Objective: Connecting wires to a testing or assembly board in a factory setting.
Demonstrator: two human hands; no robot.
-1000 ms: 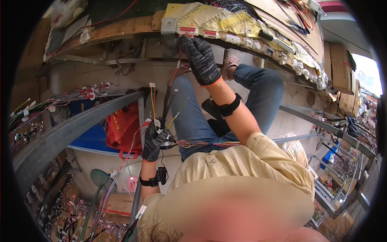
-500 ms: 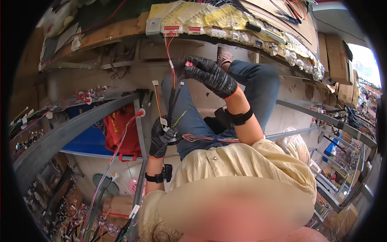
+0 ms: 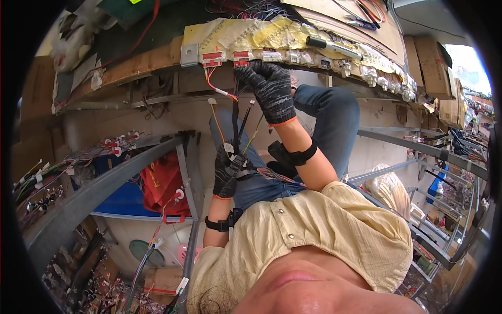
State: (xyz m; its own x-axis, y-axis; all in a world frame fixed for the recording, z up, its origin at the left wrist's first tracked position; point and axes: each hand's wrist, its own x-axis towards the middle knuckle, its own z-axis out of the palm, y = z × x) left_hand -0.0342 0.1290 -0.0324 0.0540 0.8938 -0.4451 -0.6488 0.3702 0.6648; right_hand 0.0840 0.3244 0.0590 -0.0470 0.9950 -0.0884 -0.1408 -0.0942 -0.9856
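Observation:
My left hand (image 3: 227,175), in a dark grey knitted glove, is closed around a wire harness (image 3: 235,123) below the bench edge. Loose wire ends with small white plugs (image 3: 212,101) fan out above that fist. My right hand (image 3: 271,94), gloved alike, pinches a red connector (image 3: 240,64) against the second socket in a row along the bench edge; the fingers partly cover it, so how far it sits in cannot be seen. Left of it, another red connector (image 3: 213,60) is in its socket, its coloured wires running down into the harness.
Yellowish tape (image 3: 235,32) covers the bench edge, where a black marker (image 3: 334,48) lies above several white sockets. A metal bracket (image 3: 189,55) stands at the row's left end. Metal rails (image 3: 104,183) flank me, with wire bundles and a red bag (image 3: 164,183) at left.
My right hand has moved up with the red connector to the second socket. My left hand has shifted slightly right with the harness, and the whole view has shifted.

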